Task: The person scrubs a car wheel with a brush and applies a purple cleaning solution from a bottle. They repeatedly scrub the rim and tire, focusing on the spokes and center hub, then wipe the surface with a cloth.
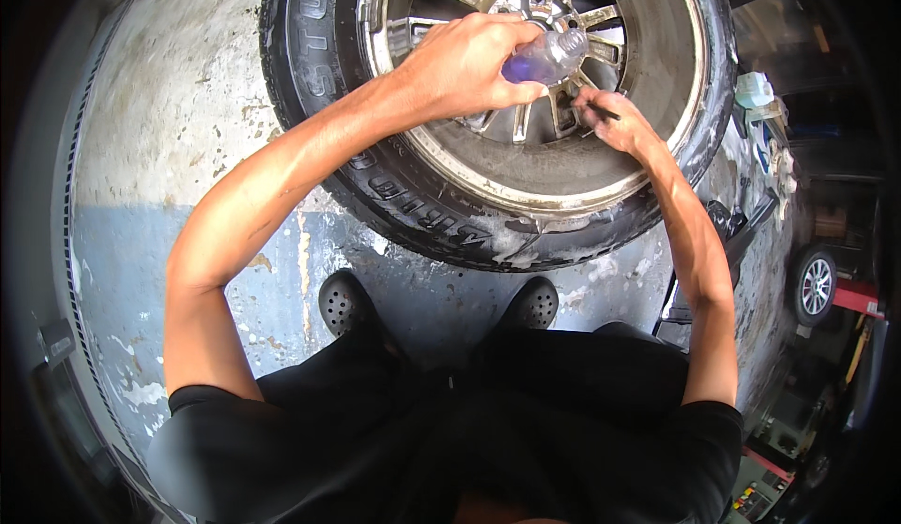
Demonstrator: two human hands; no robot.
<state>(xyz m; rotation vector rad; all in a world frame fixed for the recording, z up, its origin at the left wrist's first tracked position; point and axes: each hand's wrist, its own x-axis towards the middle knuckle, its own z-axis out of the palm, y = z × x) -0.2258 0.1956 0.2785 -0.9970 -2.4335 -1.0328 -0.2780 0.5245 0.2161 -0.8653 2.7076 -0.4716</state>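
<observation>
One clear plastic bottle (544, 59) fills left hand (477, 66), thin black stick (603, 110) right hand (622, 128); steady both over silver spoked wheel (519, 0).

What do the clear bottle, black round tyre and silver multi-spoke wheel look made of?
Clear bottle: likely thin glossy plastic; see-through, with bright highlights.
Black round tyre: rubber, wet-looking sheen; raised moulded lettering on the sidewall.
Silver multi-spoke wheel: metal, exact alloy unclear; shiny spokes, duller stained barrel.
</observation>
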